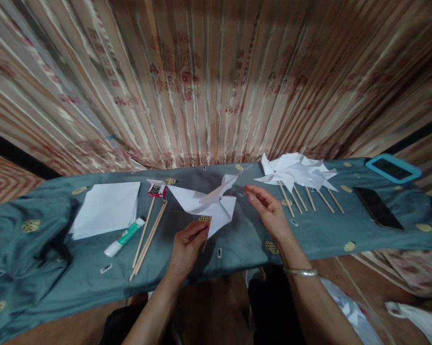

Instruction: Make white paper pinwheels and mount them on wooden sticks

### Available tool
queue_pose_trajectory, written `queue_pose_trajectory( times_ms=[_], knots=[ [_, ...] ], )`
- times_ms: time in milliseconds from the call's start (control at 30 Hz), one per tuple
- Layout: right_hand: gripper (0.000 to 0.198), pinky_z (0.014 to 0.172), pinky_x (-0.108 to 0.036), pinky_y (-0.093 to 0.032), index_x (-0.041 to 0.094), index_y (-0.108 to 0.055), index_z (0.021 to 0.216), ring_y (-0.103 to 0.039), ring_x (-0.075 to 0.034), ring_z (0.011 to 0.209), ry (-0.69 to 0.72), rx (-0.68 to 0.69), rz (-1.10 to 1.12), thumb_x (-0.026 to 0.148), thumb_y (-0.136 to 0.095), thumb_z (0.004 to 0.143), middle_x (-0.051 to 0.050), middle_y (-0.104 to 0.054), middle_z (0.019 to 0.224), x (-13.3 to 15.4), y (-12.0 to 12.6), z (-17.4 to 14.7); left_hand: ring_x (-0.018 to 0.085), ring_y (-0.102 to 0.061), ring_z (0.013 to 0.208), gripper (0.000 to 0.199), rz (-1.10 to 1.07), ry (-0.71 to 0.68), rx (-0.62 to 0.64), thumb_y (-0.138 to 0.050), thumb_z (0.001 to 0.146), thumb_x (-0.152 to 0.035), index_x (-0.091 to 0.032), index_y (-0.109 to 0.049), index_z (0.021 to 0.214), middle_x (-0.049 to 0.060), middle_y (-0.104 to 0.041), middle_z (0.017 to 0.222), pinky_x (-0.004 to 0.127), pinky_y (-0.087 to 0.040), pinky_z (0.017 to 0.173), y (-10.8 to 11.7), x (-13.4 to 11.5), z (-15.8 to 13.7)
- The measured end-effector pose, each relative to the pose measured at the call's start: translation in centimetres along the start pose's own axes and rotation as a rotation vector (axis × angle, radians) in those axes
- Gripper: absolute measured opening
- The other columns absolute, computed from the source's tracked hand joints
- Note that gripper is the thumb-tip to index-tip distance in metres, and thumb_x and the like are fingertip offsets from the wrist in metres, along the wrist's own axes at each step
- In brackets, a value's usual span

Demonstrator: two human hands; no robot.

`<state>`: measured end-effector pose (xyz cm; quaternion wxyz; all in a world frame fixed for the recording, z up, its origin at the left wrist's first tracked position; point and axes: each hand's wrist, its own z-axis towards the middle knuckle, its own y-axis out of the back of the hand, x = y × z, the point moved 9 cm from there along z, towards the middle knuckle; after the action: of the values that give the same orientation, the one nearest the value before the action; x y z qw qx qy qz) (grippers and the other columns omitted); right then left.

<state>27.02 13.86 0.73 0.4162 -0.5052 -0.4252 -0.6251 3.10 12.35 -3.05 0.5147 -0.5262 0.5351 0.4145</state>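
Observation:
My left hand (187, 247) pinches the thin wooden stick of a white paper pinwheel (212, 203), whose folded blades stand above the cloth. To the right of the blades, my right hand (268, 206) is held up, apart from the paper. Its fingers reach forward and are slightly bent, with the thumb close to them; I see nothing held there. Left of the pinwheel lie several loose wooden sticks (149, 242), a small red-and-white packet (157, 189) and a green-and-white glue stick (125, 236).
A stack of white paper sheets (108, 208) lies at the left. Several finished pinwheels (298, 170) overlap at the back right. Beyond them are a dark phone (378, 207) and a blue-framed device (393, 167). A patterned curtain (208, 86) hangs behind the cloth-covered table (320, 235).

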Motion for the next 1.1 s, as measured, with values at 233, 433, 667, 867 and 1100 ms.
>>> queue_pose_trajectory(
  times_ms=[233, 433, 667, 867, 1100],
  knots=[
    [0.047, 0.116, -0.043, -0.027, 0.031, -0.057, 0.129, -0.041, -0.022, 0.137, 0.084, 0.062, 0.032, 0.044, -0.062, 0.085, -0.003, -0.05, 0.145, 1.2, -0.3, -0.2, 0.014, -0.058, 0.061, 0.019, 0.11, -0.071, 0.09, -0.069, 0.069, -0.033, -0.019, -0.078, 0.079, 0.004, -0.069, 0.074, 0.022, -0.044, 0.053, -0.8, 0.0, 0.1],
    [0.04, 0.111, -0.041, -0.037, 0.027, -0.062, 0.123, -0.054, -0.021, 0.126, 0.103, 0.092, 0.103, 0.043, -0.062, 0.086, -0.005, -0.062, 0.132, 1.8, -0.8, -0.3, 0.017, -0.063, 0.073, 0.016, 0.194, -0.134, 0.133, -0.066, 0.071, -0.031, -0.021, -0.077, 0.076, 0.005, -0.071, 0.078, 0.024, -0.049, 0.066, -1.3, -0.3, 0.0],
    [0.042, 0.102, -0.04, -0.045, 0.024, -0.066, 0.114, -0.062, -0.022, 0.113, 0.02, 0.024, 0.09, 0.048, -0.068, 0.079, -0.007, -0.069, 0.12, 0.3, -0.1, 0.0, 0.02, -0.063, 0.073, 0.016, 0.104, -0.058, 0.123, -0.072, 0.067, -0.035, -0.021, -0.078, 0.072, 0.004, -0.073, 0.076, 0.026, -0.048, 0.068, -1.2, -0.7, 0.1],
    [0.032, 0.079, -0.033, -0.052, 0.019, -0.073, 0.093, -0.066, -0.019, 0.083, -0.192, 0.573, -0.107, 0.046, -0.072, 0.074, -0.005, -0.074, 0.089, -2.7, -5.2, -2.6, 0.02, -0.064, 0.08, 0.014, 0.026, -0.041, 0.077, -0.074, 0.068, -0.033, -0.025, -0.078, 0.08, 0.002, -0.074, 0.082, 0.027, -0.048, 0.075, -0.4, -0.4, 0.4],
    [0.024, 0.06, -0.022, -0.043, 0.015, -0.074, 0.084, -0.06, -0.013, 0.066, -0.22, 0.959, -0.21, 0.036, -0.073, 0.071, -0.001, -0.071, 0.075, -4.0, -12.0, -7.9, 0.019, -0.065, 0.082, 0.016, -0.006, -0.045, 0.06, -0.072, 0.069, -0.03, -0.021, -0.078, 0.081, 0.002, -0.074, 0.083, 0.025, -0.047, 0.074, -0.1, -0.4, 0.4]
  ],
)
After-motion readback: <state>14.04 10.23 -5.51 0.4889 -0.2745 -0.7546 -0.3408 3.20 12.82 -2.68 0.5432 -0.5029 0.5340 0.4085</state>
